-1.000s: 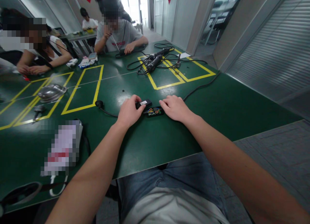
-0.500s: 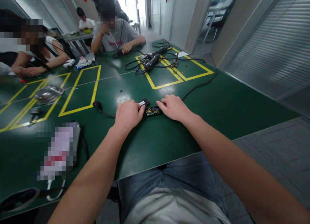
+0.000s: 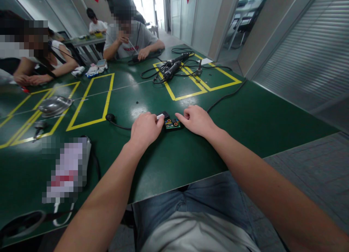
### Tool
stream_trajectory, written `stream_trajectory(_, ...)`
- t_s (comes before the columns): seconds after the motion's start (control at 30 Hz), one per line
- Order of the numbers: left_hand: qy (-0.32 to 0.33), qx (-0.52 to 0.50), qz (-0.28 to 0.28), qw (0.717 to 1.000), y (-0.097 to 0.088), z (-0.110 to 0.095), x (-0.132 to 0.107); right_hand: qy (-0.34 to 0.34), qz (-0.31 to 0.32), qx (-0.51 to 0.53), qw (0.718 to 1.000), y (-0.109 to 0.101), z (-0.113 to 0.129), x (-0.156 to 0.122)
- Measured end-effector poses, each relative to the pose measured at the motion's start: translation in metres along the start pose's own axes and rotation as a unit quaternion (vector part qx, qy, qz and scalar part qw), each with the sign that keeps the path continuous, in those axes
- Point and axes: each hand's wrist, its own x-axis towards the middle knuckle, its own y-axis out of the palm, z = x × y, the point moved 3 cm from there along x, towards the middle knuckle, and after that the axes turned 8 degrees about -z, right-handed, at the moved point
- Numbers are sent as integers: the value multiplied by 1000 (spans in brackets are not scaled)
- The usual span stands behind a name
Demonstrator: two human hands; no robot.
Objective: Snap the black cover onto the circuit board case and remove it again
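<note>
Between my hands sits a small black adapter case with an exposed circuit board [image 3: 172, 124], green with round orange-ringed coils. My left hand [image 3: 146, 129] has its thumb and curled fingers closed on a black cover [image 3: 165, 114] with a white label, just behind the board's left end. At the board's right end, my right hand [image 3: 196, 120] grips the case, thumb above and fingers curled out of sight. From under my left hand a black cord runs left to a round plug [image 3: 110, 117]. Another black cord [image 3: 226, 95] leads from behind my right hand toward the back right.
On the green table [image 3: 245, 124], black handheld tools with cords [image 3: 173, 69] lie inside yellow tape outlines. A metal dish [image 3: 55, 106] is at left, with a blurred phone-like item [image 3: 68, 168] nearer me. Two people sit across the table; another is farther back.
The circuit board has tipped, showing more of its green face toward me. The labelled cover has tilted slightly in my left hand. Both hands stay almost in place.
</note>
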Motion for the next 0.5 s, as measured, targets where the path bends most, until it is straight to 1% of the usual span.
stream_trajectory(0.1,-2,1,11,1000,2,2,0,0,8,-2,1000,0,1,0)
stream_trajectory(0.2,10,25,23,999,3,2,0,2,25,-19,1000,1,2,0)
stream_trajectory(0.27,22,36,20,999,4,2,0,2,29,-26,999,2,3,-1)
stream_trajectory(0.37,32,22,-4,999,5,3,-1,0,28,-31,999,2,4,-1)
stream_trajectory(0.5,11,-28,-51,998,9,9,-2,-9,26,-33,999,2,3,-2)
